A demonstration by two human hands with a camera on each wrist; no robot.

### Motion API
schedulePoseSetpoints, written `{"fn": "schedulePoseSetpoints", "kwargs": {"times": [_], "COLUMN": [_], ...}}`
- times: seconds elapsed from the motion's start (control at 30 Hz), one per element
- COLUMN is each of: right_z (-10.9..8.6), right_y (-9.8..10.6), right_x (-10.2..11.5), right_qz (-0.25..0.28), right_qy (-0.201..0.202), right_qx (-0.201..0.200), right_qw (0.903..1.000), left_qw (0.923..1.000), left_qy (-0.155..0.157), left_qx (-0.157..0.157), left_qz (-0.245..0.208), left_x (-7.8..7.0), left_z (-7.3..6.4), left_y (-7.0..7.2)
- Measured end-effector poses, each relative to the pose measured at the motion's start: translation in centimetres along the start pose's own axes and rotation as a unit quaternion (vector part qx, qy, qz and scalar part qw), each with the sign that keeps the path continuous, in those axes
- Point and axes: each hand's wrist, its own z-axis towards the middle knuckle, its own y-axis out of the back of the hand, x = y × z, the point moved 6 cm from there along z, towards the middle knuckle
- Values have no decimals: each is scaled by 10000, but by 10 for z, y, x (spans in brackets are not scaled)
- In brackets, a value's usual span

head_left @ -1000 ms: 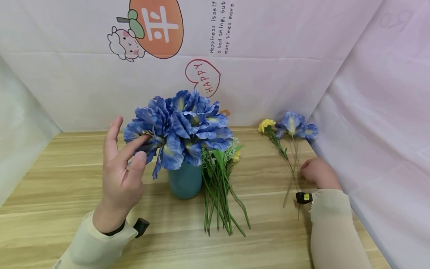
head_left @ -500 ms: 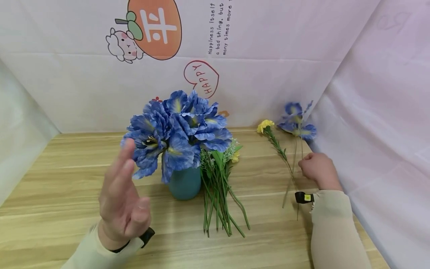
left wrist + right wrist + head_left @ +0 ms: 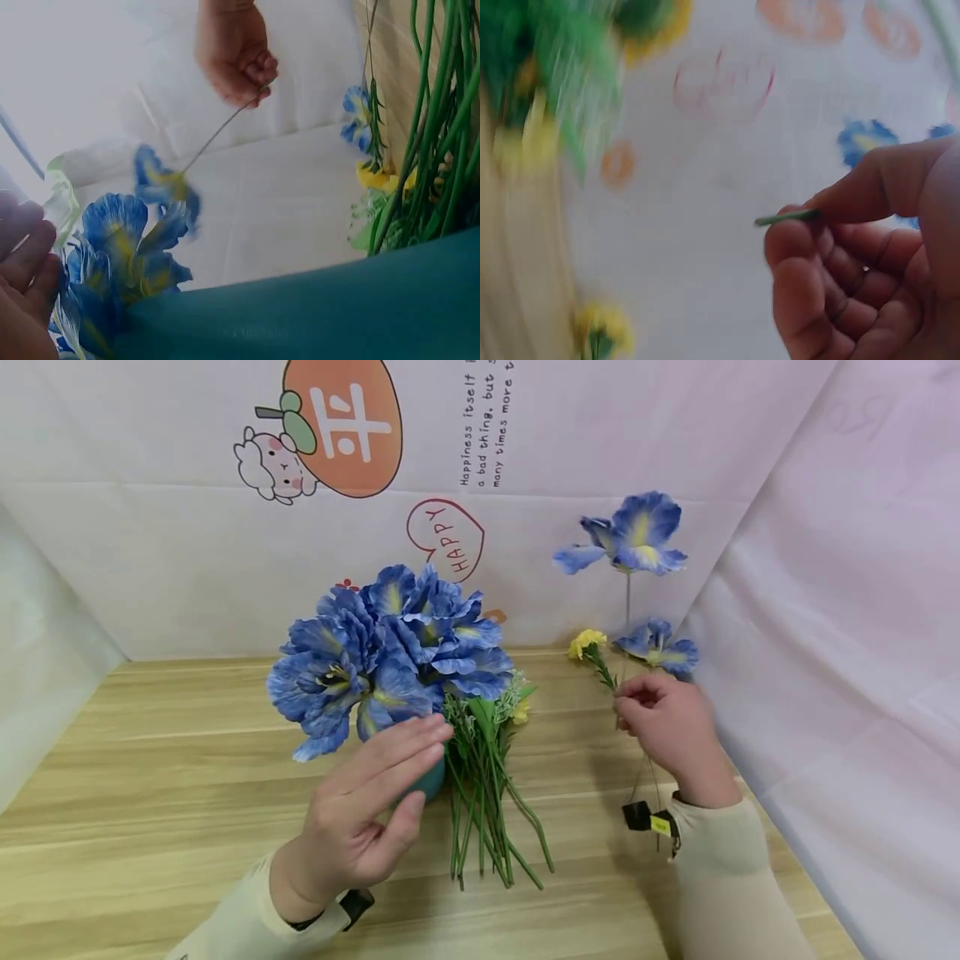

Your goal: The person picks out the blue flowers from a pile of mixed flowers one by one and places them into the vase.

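Note:
In the head view my right hand (image 3: 675, 727) pinches the thin stem of a blue iris (image 3: 641, 535) between thumb and fingertips, its bloom raised above the table. The right wrist view shows the cut end of the green stem (image 3: 786, 217) poking out of the pinch. My left hand (image 3: 360, 814), fingers straight, is in front of a teal vase (image 3: 431, 782) and hides much of it; whether it touches is unclear. A full bunch of blue irises (image 3: 397, 668) fills the vase. The left wrist view has the left fingers (image 3: 30, 262) beside these blooms.
Right of the vase lies a pile of green stems (image 3: 487, 810) with small white and yellow blossoms. A yellow carnation (image 3: 587, 643) and another blue iris (image 3: 660, 647) lie at the table's back right. A printed white cloth (image 3: 562, 443) stands behind the wooden table (image 3: 150, 760).
My right hand has lifted one iris off the table and brought it up and leftward. The left hand has left the blooms and moved right, in front of the vase.

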Motion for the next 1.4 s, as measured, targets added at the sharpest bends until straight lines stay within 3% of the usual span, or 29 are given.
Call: {"fn": "schedulePoseSetpoints", "kwargs": {"times": [0.07, 0.17, 0.3, 0.43, 0.57, 0.63, 0.7, 0.73, 0.87, 0.97, 1.03, 1.13, 1.2, 1.23, 1.27, 1.4], "right_z": [-10, -29, -54, -74, -82, -82, -77, -74, -53, -37, -29, -19, -13, -11, -10, -7], "right_y": [-9, -29, -56, -78, -94, -99, -104, -107, -120, -130, -138, -148, -152, -154, -154, -155], "right_x": [24, 59, 100, 123, 138, 143, 146, 146, 143, 140, 139, 139, 143, 144, 146, 151], "right_qz": [234, 628, 896, 1016, 1091, 1088, 1041, 958, 424, -15, -188, 62, 478, 698, 893, 1273], "right_qy": [460, 1288, 2255, 2827, 3272, 3423, 3416, 3347, 2850, 2411, 2101, 1697, 1642, 1679, 1744, 2156], "right_qx": [42, 296, 791, 1290, 1599, 1727, 1900, 1952, 1877, 1697, 1688, 1777, 1748, 1705, 1637, 1349], "right_qw": [9987, 9892, 9669, 9451, 9249, 9172, 9145, 9169, 9390, 9555, 9628, 9693, 9696, 9684, 9669, 9587], "left_qw": [9993, 9937, 9766, 9480, 9066, 8864, 8861, 8916, 9021, 8902, 8909, 8899, 8888, 8815, 8761, 8789], "left_qy": [326, 1027, 2095, 3133, 4035, 4423, 4460, 4402, 4299, 4554, 4541, 4561, 4581, 4719, 4813, 4690], "left_qx": [158, 375, 485, 331, 121, 192, 321, 372, 251, 48, 16, 99, 136, 108, -24, -600], "left_qz": [131, 248, 84, -458, -1230, -1353, -1220, -994, -275, -119, -80, -32, -9, -127, -273, -626], "left_x": [3, 9, 16, 21, 25, 27, 29, 31, 38, 45, 47, 50, 52, 53, 54, 57], "left_z": [-4, -10, -13, -18, -25, -28, -27, -25, -18, -14, -10, -3, 1, 1, 1, 7], "left_y": [-4, -7, -10, -10, -7, -4, 1, 5, 22, 33, 39, 47, 50, 52, 54, 62]}}
